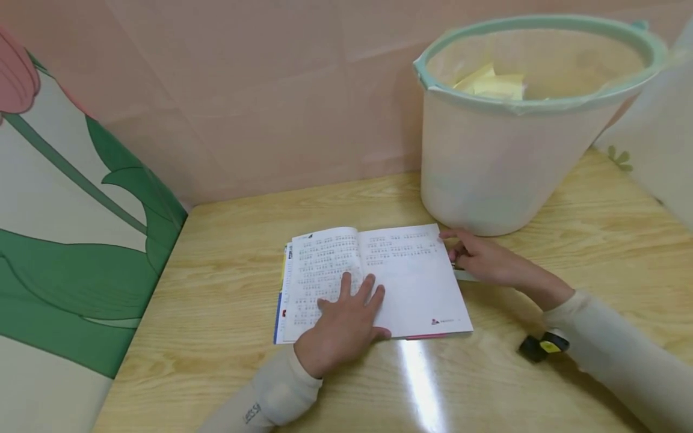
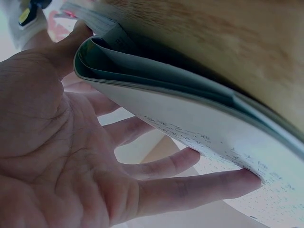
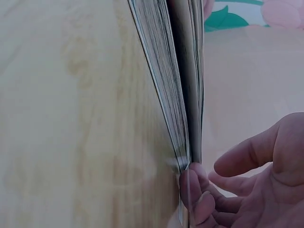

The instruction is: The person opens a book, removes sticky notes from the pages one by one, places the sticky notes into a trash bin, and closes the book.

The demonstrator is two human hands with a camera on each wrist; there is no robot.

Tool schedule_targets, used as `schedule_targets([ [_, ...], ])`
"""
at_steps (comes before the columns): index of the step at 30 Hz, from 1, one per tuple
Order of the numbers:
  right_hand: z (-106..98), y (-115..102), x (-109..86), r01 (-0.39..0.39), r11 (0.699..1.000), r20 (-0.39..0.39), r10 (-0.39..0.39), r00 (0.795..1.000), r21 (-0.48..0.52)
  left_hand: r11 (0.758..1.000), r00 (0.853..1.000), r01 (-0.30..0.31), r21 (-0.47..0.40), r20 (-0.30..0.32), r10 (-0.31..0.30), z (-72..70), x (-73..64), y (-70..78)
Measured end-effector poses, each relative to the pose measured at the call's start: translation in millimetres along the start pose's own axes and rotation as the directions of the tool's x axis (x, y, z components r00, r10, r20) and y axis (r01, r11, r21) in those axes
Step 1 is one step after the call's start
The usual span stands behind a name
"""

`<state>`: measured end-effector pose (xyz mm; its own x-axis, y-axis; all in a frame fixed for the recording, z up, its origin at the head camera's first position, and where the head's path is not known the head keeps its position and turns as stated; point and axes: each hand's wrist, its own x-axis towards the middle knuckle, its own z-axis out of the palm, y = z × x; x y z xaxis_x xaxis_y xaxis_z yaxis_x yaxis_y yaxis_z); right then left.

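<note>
An open book (image 1: pixel 414 288) lies on the wooden table, its printed pages facing up. Spread fingers of my left hand (image 1: pixel 343 325) press the pages near the lower part of the fold. In the left wrist view, that left hand (image 2: pixel 90 142) reaches across the curved pages (image 2: pixel 199 114), fingertips touching the print. At the book's right edge is my right hand (image 1: pixel 484 258), one finger extended by the upper page corner and the others curled. In the right wrist view its curled fingers (image 3: pixel 204 206) pinch a thin, clear-looking strip (image 3: pixel 189 185) beside the page edges; its exact kind is unclear.
A tall pale bin (image 1: pixel 487 162) with a green rim stands behind the book to the right, yellow paper (image 1: pixel 498 86) inside. A pink wall covering (image 1: pixel 271 102) rises at the back. A flower-patterned panel (image 1: pixel 70 240) borders the table (image 1: pixel 216 288) on the left.
</note>
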<state>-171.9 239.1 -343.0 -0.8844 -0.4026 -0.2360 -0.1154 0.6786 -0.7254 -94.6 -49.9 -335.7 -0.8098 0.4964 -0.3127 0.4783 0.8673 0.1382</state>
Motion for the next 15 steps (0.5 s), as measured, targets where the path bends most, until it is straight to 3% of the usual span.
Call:
schedule_targets([
  [8,2.1,-0.7,0.4,-0.084,0.995,-0.009,0.084,0.996,-0.051,0.999,1.000,-0.011,0.039,-0.001,0.011,3.0,1.4,1.6],
  [15,0.7,-3.7,1.5,-0.079,0.996,0.004,0.079,0.997,-0.036,0.997,1.000,-0.001,0.074,-0.008,0.001,2.1,2.2,0.2],
])
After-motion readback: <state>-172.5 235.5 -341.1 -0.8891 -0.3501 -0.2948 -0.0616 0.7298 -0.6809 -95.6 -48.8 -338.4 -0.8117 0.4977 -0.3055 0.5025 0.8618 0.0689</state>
